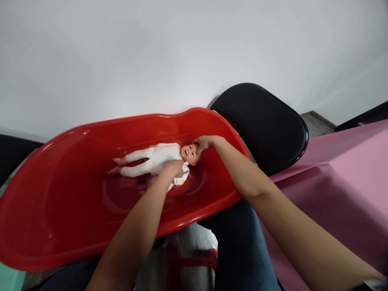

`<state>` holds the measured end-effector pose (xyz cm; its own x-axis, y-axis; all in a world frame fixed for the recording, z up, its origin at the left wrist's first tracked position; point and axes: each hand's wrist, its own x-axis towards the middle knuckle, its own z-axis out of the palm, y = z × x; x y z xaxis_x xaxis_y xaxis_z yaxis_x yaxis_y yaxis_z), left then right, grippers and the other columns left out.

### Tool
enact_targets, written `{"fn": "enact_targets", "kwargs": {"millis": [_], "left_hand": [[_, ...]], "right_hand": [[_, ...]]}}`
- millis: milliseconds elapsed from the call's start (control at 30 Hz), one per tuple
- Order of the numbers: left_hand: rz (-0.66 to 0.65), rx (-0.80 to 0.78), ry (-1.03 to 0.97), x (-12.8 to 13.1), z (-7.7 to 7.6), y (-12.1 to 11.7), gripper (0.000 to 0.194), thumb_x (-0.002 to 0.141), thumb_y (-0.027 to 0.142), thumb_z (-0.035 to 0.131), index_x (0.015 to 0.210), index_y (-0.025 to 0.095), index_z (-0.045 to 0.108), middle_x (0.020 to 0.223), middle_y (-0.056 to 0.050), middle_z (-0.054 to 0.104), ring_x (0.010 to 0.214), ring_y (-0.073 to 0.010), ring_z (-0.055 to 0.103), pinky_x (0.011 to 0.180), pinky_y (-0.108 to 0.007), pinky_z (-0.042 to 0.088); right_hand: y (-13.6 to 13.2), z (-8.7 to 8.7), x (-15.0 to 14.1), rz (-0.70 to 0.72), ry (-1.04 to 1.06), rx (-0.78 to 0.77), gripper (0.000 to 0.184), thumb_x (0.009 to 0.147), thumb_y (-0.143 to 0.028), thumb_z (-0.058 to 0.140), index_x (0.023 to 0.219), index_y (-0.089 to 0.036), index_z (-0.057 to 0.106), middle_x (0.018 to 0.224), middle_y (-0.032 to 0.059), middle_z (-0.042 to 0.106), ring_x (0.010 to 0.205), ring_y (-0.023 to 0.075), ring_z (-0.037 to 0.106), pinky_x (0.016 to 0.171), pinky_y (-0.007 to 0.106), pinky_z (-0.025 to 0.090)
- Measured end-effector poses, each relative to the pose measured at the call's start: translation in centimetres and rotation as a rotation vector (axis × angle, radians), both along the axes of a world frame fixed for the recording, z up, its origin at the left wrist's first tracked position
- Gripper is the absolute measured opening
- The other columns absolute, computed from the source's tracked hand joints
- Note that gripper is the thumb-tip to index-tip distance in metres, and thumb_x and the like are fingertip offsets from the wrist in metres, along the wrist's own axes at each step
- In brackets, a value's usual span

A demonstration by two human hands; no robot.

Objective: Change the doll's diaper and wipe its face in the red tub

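A baby doll (163, 158) in a white one-piece suit lies on its back in a red plastic baby bath (75, 186). Its bare feet point left and its head is at the right. My right hand (204, 142) is curled round the top of the doll's head, thumb against the forehead. Over the doll's near shoulder, my left hand (175, 167) is closed on a white printed cloth (182, 179) with yellow and blue marks. The left fingertips are mostly hidden behind the hand. The cloth hangs beside the doll's neck and chest.
A black chair seat (260, 125) stands against the bath's right end, before a white wall (169, 52). Pink sheeting (339, 182) spreads at the right. My knee in jeans (242, 246) touches or nearly touches the near rim. A red stool frame (197, 260) shows below.
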<state>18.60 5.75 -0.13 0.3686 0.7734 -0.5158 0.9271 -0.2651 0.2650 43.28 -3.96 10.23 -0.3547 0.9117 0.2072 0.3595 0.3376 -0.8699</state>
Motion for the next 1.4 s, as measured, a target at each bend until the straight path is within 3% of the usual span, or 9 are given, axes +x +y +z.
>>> {"fn": "enact_targets", "kwargs": {"millis": [100, 267, 433, 633, 767, 967, 1167, 1267, 1400], "left_hand": [[0.134, 0.037, -0.040, -1.9, 1.1, 1.0, 0.043, 0.086, 0.022, 0.073, 0.129, 0.022, 0.072, 0.115, -0.013, 0.081, 0.105, -0.0307, 0.077, 0.090, -0.035, 0.056], [0.480, 0.460, -0.277, -2.9, 0.9, 1.6, 0.056, 0.098, 0.023, 0.063, 0.153, 0.019, 0.053, 0.142, -0.018, 0.066, 0.128, -0.0289, 0.066, 0.106, -0.035, 0.051], [0.419, 0.466, -0.396, -1.8, -1.6, 1.0, 0.066, 0.101, 0.021, 0.058, 0.164, 0.025, 0.041, 0.155, -0.014, 0.056, 0.139, -0.0263, 0.057, 0.115, -0.035, 0.047], [0.362, 0.411, -0.240, -1.5, -3.0, 0.8, 0.056, 0.106, 0.036, 0.051, 0.162, 0.034, 0.050, 0.172, -0.011, 0.040, 0.154, -0.0383, 0.038, 0.120, -0.060, 0.038], [0.346, 0.353, -0.252, -1.6, -3.4, 1.1, 0.055, 0.107, 0.034, 0.047, 0.161, 0.036, 0.049, 0.177, -0.005, 0.034, 0.163, -0.0307, 0.025, 0.127, -0.057, 0.029], [0.369, 0.330, -0.326, -1.5, -4.2, 1.4, 0.053, 0.109, 0.033, 0.041, 0.162, 0.034, 0.047, 0.177, -0.005, 0.035, 0.165, -0.0266, 0.025, 0.131, -0.057, 0.020], [0.422, 0.324, -0.358, -1.2, -4.7, 1.6, 0.055, 0.110, 0.034, 0.039, 0.164, 0.027, 0.044, 0.177, -0.009, 0.034, 0.165, -0.0278, 0.023, 0.133, -0.058, 0.014], [0.417, 0.326, -0.350, -1.3, -4.8, 1.7, 0.055, 0.109, 0.033, 0.041, 0.164, 0.027, 0.046, 0.177, -0.010, 0.034, 0.165, -0.0279, 0.025, 0.133, -0.058, 0.014], [0.428, 0.317, -0.365, -1.3, -5.0, 1.6, 0.053, 0.108, 0.032, 0.043, 0.161, 0.025, 0.049, 0.176, -0.011, 0.035, 0.164, -0.0289, 0.027, 0.133, -0.059, 0.013]], "right_hand": [[0.7, -1.3, 0.7, -0.011, -0.004, 0.001, 0.044, 0.095, -0.045, 0.061, 0.139, -0.043, 0.063, 0.145, -0.0061, 0.067, 0.148, 0.0333, 0.051, 0.124, 0.052, 0.044], [1.1, -2.5, 1.4, -0.008, -0.004, 0.020, 0.047, 0.094, -0.042, 0.064, 0.140, -0.043, 0.062, 0.147, -0.0056, 0.066, 0.148, 0.0335, 0.051, 0.124, 0.053, 0.044], [0.7, -1.9, 1.1, -0.011, 0.004, 0.031, 0.047, 0.094, -0.040, 0.063, 0.141, -0.042, 0.062, 0.147, -0.0051, 0.066, 0.149, 0.0331, 0.050, 0.125, 0.052, 0.044], [0.6, -1.5, 0.9, -0.003, 0.001, 0.022, 0.047, 0.094, -0.043, 0.063, 0.141, -0.042, 0.062, 0.148, -0.0042, 0.065, 0.148, 0.0347, 0.050, 0.124, 0.054, 0.044], [1.1, -2.2, 1.0, 0.006, -0.011, 0.006, 0.048, 0.093, -0.046, 0.066, 0.140, -0.042, 0.063, 0.146, -0.0039, 0.066, 0.148, 0.0361, 0.050, 0.122, 0.054, 0.045], [2.3, -3.3, 2.0, 0.038, -0.193, -0.010, 0.055, 0.089, -0.043, 0.070, 0.143, -0.042, 0.061, 0.149, -0.0044, 0.065, 0.148, 0.0348, 0.050, 0.119, 0.049, 0.046], [8.4, -4.4, 1.1, 0.090, -0.602, -0.188, 0.062, 0.081, -0.037, 0.076, 0.142, -0.037, 0.065, 0.153, -0.0040, 0.064, 0.149, 0.0341, 0.048, 0.115, 0.038, 0.046], [13.3, -4.8, -1.2, 0.139, -0.722, -0.372, 0.054, 0.077, -0.038, 0.083, 0.129, -0.029, 0.073, 0.141, 0.0009, 0.071, 0.137, 0.0336, 0.057, 0.107, 0.034, 0.049], [17.3, -5.3, -3.3, 0.216, -0.811, -0.495, 0.074, 0.059, -0.034, 0.095, 0.128, -0.016, 0.074, 0.123, 0.0056, 0.077, 0.117, 0.0324, 0.067, 0.097, 0.034, 0.052]]}}
